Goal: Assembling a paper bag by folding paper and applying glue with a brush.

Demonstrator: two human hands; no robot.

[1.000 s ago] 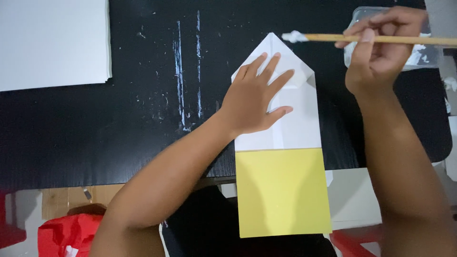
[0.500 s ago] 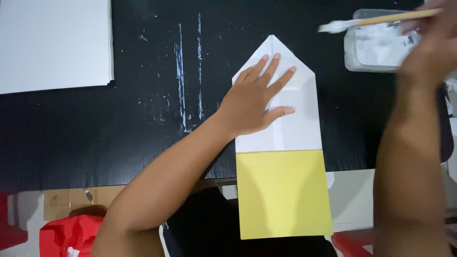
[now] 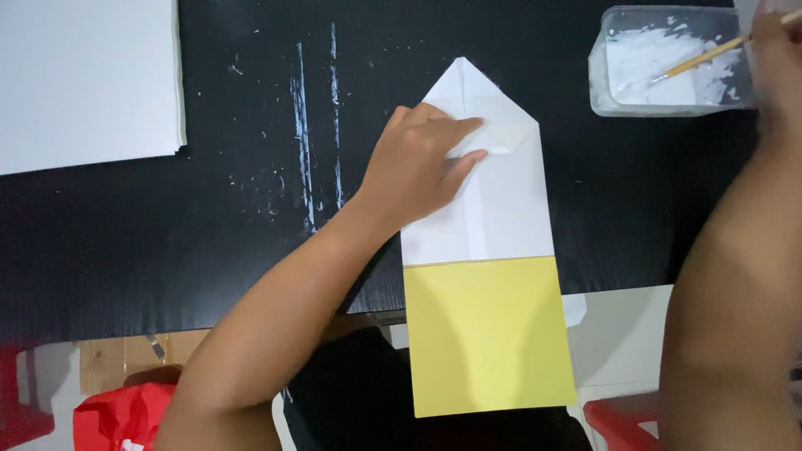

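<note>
A long folded paper (image 3: pixel 501 209) lies on the black table (image 3: pixel 251 250). Its far part is white and folded to a point, its near part yellow (image 3: pixel 489 334) and hanging over the table's edge. My left hand (image 3: pixel 422 163) presses on the white part, fingers lifting a folded flap near the point. My right hand (image 3: pixel 773 50) at the far right edge holds a thin wooden brush (image 3: pixel 702 57) whose tip dips into white paste in a clear plastic tub (image 3: pixel 668 63).
A stack of white sheets (image 3: pixel 83 79) lies at the far left. White paste streaks (image 3: pixel 313 142) mark the table left of the paper. Something red (image 3: pixel 117 418) sits below the near edge at the left, another red thing (image 3: pixel 622 418) at the right.
My right hand has carried the brush right, from over the paper's point into the tub. My left hand has curled its spread fingers onto the flap.
</note>
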